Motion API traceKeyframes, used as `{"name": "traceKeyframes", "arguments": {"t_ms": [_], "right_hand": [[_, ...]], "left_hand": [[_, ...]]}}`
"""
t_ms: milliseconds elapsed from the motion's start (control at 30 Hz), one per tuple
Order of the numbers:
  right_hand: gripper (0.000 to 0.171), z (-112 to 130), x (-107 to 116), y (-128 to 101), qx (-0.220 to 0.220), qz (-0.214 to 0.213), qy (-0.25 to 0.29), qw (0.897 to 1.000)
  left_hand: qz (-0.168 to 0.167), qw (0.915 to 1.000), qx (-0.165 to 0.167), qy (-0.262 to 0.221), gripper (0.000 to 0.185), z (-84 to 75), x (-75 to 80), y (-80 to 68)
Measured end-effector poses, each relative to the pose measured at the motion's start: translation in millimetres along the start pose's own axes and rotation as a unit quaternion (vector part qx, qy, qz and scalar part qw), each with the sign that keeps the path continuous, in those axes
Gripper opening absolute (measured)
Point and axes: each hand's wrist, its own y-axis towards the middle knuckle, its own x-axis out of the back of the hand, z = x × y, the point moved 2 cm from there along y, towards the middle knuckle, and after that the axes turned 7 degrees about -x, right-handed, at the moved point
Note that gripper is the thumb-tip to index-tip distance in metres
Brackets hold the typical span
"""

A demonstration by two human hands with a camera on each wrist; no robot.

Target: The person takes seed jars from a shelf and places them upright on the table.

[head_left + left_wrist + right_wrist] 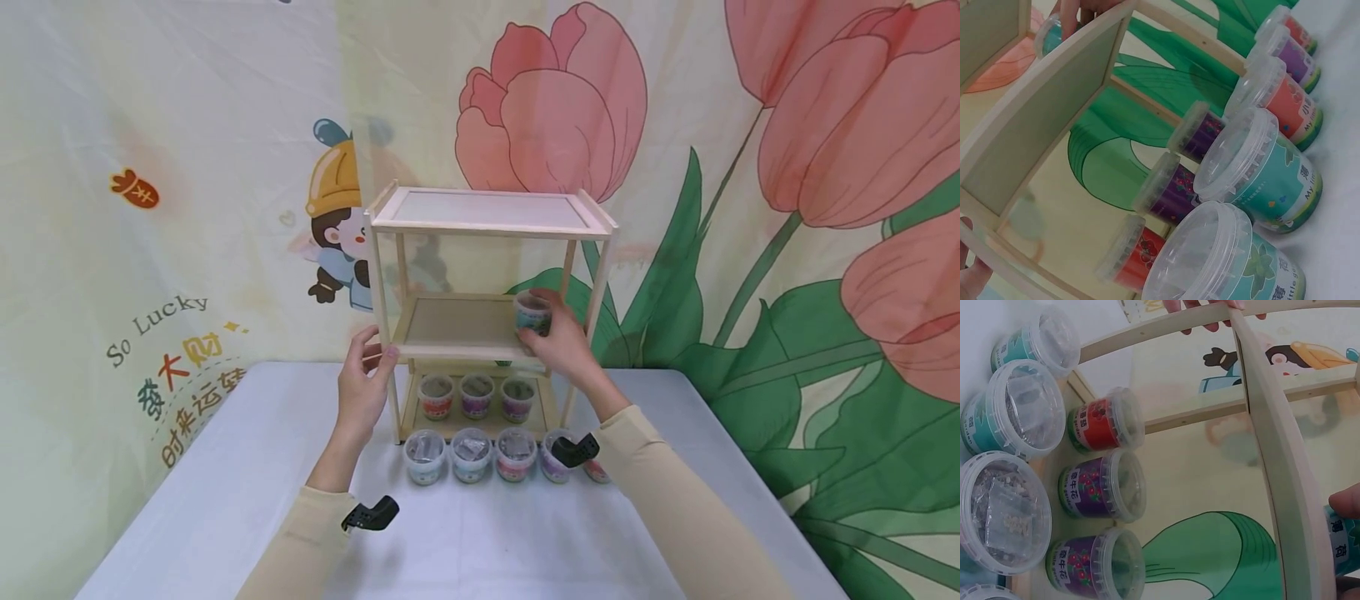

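Observation:
A three-tier wooden shelf rack (491, 227) stands on the table. My left hand (363, 385) grips its left front post at the middle shelf, thumb in front. My right hand (567, 340) holds a teal lidded plastic cup (531, 315) at the right end of the middle shelf (453, 321). In the right wrist view, only part of this teal cup (1341, 540) shows behind the shelf edge. On the bottom shelf sit a red cup (437, 400) and two purple cups (1088, 487), side by side.
A row of similar cups stands on the white table (465, 542) before the rack, including a teal cup (425, 458), a pink-red cup (514, 456) and a purple cup (553, 467). The right forearm partly covers the row's right end. A printed curtain (690, 100) hangs close behind.

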Motion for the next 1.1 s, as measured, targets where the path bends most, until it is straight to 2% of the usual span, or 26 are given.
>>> {"name": "traceKeyframes", "arguments": {"t_ms": [367,667,933,1100], "right_hand": [[0.064,-9.4,-2.5,0.6,0.051,0.0,-0.029,0.998],[0.063,-15.5,-1.6,2.6,0.065,-0.013,-0.034,0.997],[0.064,-16.7,1.7,0.0,0.058,-0.013,-0.005,0.998],[0.065,-13.2,-0.3,-5.0,0.068,0.012,0.042,0.997]], "left_hand": [[0.0,1.0,0.003,0.002,0.052,2.4,1.3,-1.3],[0.005,1.0,-0.002,-0.002,0.054,-1.3,-0.1,1.2],[0.011,0.9999,-0.01,-0.003,0.052,-1.7,-1.6,4.4],[0.008,1.0,-0.002,0.001,0.051,-0.6,1.2,1.7]]}}
